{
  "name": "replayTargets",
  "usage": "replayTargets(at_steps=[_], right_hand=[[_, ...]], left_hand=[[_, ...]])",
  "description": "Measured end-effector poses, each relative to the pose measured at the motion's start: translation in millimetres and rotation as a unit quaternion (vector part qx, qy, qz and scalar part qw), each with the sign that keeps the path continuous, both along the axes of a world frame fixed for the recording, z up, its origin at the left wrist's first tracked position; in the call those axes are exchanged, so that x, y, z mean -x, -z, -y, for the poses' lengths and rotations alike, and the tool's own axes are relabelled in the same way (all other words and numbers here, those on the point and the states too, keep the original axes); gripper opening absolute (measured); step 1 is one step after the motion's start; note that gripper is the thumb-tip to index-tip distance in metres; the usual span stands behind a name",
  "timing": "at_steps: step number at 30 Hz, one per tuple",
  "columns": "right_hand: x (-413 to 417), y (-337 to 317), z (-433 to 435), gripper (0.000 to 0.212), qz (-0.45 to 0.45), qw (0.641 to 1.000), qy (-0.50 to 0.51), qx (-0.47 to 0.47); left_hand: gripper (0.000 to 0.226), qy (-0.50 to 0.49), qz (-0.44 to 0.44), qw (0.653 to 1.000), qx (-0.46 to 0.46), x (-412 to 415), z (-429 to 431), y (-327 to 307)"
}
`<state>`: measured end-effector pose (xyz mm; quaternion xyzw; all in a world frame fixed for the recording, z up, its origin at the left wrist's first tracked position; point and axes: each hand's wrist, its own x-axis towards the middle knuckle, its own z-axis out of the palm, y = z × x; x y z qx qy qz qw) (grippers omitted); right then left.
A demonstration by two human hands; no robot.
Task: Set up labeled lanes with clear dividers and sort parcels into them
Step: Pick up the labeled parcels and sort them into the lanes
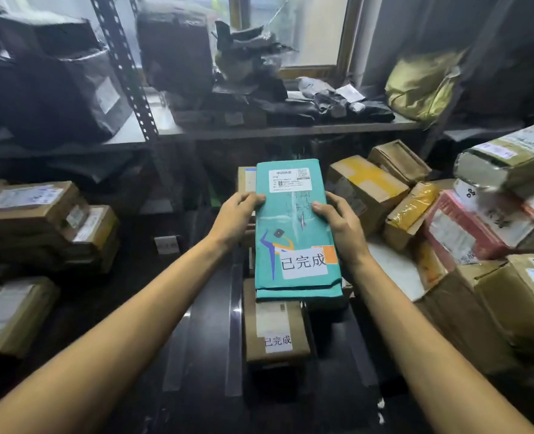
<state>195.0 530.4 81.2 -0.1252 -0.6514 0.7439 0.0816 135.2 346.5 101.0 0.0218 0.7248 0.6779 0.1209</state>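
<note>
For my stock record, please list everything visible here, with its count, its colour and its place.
teal parcel: one, teal, centre, in both hands
labelled box: one, brown, below it
left boxes: several, brown, stacked left
right boxes: many, brown, piled right
pink parcel: one, pink, right pile
black bags: several, black, upper-left shelf
yellow bag: one, yellow, upper-right shelf
left hand: one, gripping parcel's left edge
right hand: one, gripping its right edge

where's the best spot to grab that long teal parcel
Take the teal parcel by its two long edges, one hand from each side: it is flat, long and narrow, pointing away from the person. The left hand and right hand grip it that way.
</note>
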Motion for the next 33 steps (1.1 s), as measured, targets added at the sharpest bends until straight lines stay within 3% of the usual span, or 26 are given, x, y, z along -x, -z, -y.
replayTargets(at_steps=[7,18,27,33], right_hand=[[-23.8,5.7,1.3,0.033,0.002,0.999,-0.035,0.01],[-84.4,34.9,27.4,0.058,0.021,0.996,-0.074,0.039],[-98.9,84.5,22.2,0.035,0.096,0.993,-0.064,0.03],[-87.9,120.5,20.3,0.035,0.148,0.985,-0.072,0.044]], left_hand=[[0.019,-0.06,0.002,0.998,-0.031,-39.7,7.1,14.9],[0.029,-0.059,-0.001,0.998,-0.03,-101.8,33.8,52.1],[0.033,-0.084,0.047,0.995,0.025,-111.0,23.2,108.0],[0.027,-0.113,0.087,0.988,0.056,-103.1,11.4,142.5]])
